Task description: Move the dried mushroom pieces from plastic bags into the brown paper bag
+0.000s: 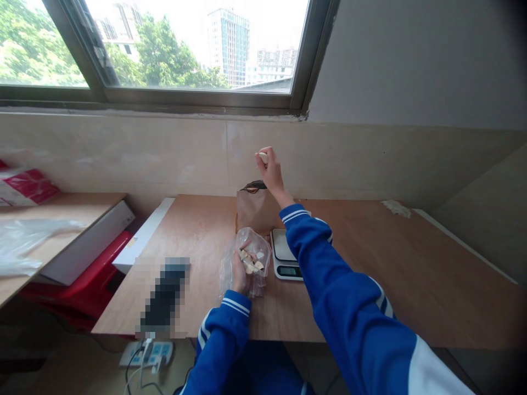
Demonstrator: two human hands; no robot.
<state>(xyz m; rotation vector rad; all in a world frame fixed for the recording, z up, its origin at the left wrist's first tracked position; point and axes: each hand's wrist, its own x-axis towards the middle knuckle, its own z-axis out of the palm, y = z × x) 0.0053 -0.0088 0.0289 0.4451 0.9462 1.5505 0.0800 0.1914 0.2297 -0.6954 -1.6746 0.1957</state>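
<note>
My left hand (pixel 239 273) is closed around a clear plastic bag (pixel 248 236) whose mouth gapes upward. Pale, flat dried slices (pixel 252 263) lie inside it. Raised over the back of the table, my right hand (pixel 272 171) pinches a small whitish piece (pixel 263 157) between thumb and fingers; its exact kind is unclear. Below that hand stands a brown paper bag (pixel 254 213) with its dark-lined top open. To the right of the plastic bag sits a kitchen scale (pixel 284 248), partly covered by my right sleeve. More clear plastic (pixel 258 288) shows beneath the held bag.
A blurred dark object (pixel 164 299) lies at the table's left, above a power strip (pixel 164 351) with cables. A red stool (pixel 88 269) and a second table (pixel 78 211) with plastic film (pixel 33 241) are farther left. A tiled wall (pixel 185 156) and window border the back.
</note>
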